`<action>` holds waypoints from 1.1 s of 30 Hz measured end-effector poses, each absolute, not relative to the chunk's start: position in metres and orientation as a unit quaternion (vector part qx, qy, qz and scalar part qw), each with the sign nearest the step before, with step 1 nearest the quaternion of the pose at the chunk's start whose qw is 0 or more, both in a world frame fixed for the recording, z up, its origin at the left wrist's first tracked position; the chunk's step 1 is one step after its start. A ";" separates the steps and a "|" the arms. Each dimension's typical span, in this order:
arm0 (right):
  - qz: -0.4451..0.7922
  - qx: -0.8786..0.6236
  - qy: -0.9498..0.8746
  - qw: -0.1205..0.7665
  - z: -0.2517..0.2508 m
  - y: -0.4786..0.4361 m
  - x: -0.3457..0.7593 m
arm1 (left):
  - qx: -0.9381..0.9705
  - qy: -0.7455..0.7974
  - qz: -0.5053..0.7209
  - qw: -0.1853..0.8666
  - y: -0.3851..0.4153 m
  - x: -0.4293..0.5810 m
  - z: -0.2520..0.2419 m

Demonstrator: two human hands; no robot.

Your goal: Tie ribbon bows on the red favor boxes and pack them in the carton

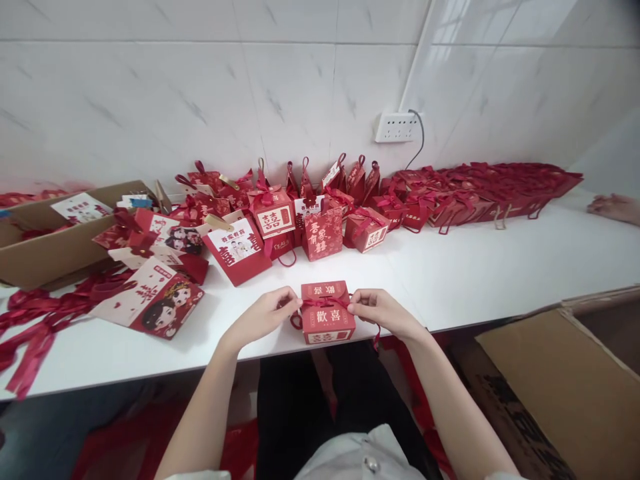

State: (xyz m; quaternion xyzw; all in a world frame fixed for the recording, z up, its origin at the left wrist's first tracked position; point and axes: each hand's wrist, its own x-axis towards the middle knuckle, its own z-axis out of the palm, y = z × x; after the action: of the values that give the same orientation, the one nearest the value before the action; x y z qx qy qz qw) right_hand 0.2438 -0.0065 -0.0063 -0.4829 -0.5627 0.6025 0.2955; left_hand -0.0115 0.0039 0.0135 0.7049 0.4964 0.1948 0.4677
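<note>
A small red gift box (pixel 326 327) with gold lettering rests on the white table in front of me. Across its top runs a dark red ribbon (pixel 325 303), crossed or knotted near the middle. My left hand (pixel 281 308) pinches the ribbon at the box's left side, and a loop of it hangs below the fingers. On the opposite side my right hand (pixel 376 308) pinches the other part of the ribbon, with a tail drooping past the table edge. Just behind the box stands a red patterned box (pixel 323 235).
Several finished-looking red boxes and bags line the wall, with a long row of red bags (pixel 510 193) at right. A cardboard carton (pixel 45 257) and loose ribbons (pixel 40 320) lie left. Another person's hand (pixel 614 207) rests far right. Below it stands a large carton (pixel 560 380).
</note>
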 end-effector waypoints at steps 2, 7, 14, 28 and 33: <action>0.602 -0.482 -0.563 0.298 -0.007 -0.006 0.244 | 0.691 0.477 0.173 0.515 0.006 -0.012 0.011; 0.605 -0.462 -0.566 0.317 -0.008 -0.006 0.245 | 0.663 0.470 0.215 0.542 0.007 -0.015 0.009; 0.613 -0.454 -0.553 0.334 -0.012 -0.005 0.244 | 0.651 0.483 0.297 0.505 0.005 -0.020 0.009; 0.609 -0.460 -0.557 0.328 -0.014 -0.008 0.248 | 0.718 0.372 0.297 0.507 0.007 -0.025 0.011; 0.606 -0.470 -0.557 0.320 -0.012 -0.009 0.248 | 0.704 0.485 0.257 0.451 0.008 -0.019 0.008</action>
State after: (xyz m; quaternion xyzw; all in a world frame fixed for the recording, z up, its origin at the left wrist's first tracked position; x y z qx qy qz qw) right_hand 0.2475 -0.0086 -0.0123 -0.4697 -0.5566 0.6062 0.3195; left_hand -0.0190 0.0076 0.0081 0.7040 0.4846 0.2571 0.4511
